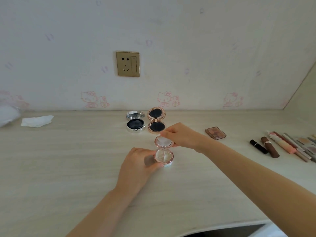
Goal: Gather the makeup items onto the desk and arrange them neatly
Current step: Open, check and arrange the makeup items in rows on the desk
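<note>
Pink compact point(164, 151) sits mid-tabletop point(68, 159), just in front of two open compacts point(145, 123). Left hand point(136, 165) grips the base to steady it; right hand point(181, 135) pinches the lid open, probably so it matches that pair.

Two bare forearms, no sleeves, left hand point(136, 161), right hand point(181, 135), slender fingers point(165, 134)

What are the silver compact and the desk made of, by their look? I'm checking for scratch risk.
The silver compact, lying open by the wall, looks like chrome-plated plastic or metal: its lid mirrors light sharply. The desk seems to be pale laminate with a printed wood grain and a matte finish; solid wood cannot be excluded.
</note>
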Tool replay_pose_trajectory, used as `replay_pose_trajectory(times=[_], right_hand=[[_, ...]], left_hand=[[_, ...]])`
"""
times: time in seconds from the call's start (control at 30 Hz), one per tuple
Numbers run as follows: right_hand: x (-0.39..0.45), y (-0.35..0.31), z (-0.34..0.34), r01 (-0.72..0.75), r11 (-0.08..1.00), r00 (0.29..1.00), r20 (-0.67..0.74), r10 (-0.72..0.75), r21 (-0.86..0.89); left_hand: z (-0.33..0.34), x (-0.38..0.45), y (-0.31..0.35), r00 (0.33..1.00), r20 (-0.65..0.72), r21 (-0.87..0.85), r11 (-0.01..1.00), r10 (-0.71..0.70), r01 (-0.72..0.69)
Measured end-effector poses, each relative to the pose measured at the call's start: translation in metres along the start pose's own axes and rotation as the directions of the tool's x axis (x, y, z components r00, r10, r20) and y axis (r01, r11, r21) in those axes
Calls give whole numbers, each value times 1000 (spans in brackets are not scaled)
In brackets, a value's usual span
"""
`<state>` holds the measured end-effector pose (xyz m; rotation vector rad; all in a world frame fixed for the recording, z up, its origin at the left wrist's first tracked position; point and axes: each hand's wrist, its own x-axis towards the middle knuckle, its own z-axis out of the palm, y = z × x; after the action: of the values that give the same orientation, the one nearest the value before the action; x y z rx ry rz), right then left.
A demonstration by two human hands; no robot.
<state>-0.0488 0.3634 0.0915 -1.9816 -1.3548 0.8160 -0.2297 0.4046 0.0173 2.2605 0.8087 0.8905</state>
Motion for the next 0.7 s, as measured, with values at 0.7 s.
replay_pose_trajectory(times=[0.7], right_hand=[[-9, 4, 1, -13, 999, 997, -75, 17, 53]], left_hand=[[4, -3, -2, 1000, 9, 31, 999, -29, 28]])
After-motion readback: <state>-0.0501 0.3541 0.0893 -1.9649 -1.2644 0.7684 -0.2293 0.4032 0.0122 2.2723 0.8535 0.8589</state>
